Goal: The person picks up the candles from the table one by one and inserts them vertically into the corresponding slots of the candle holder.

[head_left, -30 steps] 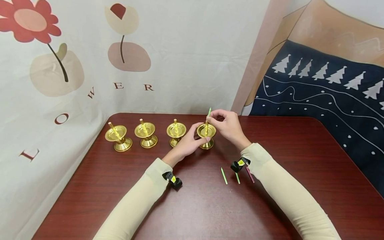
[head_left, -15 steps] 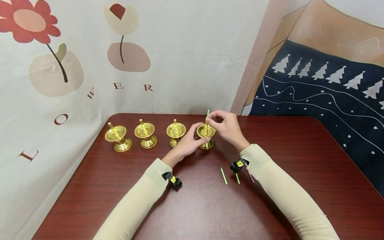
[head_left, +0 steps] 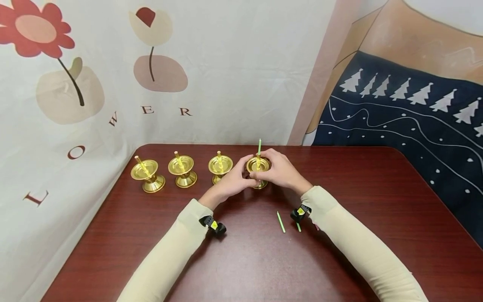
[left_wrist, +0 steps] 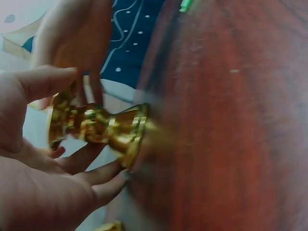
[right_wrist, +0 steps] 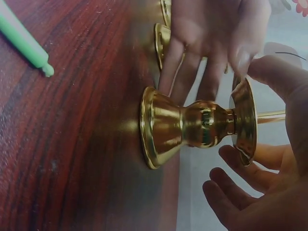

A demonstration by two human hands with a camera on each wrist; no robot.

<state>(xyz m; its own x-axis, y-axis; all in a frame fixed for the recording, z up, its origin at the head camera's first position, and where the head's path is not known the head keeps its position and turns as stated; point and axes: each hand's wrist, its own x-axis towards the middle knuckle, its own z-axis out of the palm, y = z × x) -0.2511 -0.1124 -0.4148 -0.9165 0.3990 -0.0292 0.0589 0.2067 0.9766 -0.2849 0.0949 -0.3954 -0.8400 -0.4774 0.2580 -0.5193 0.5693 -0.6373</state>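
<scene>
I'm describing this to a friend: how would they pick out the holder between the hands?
On the dark red table, near the far edge, stand four gold holders. Find the rightmost holder, between left hand and right hand. Only it carries a green candle.

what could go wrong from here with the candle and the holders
A jolt from the left hand or right hand, both gripping the rightmost holder, might tip the thin upright candle. The left hand also partly covers the next holder in the head view, so it could knock it when pulling back. The right wrist camera partly hides a loose candle there; if low enough, it might roll it.
</scene>
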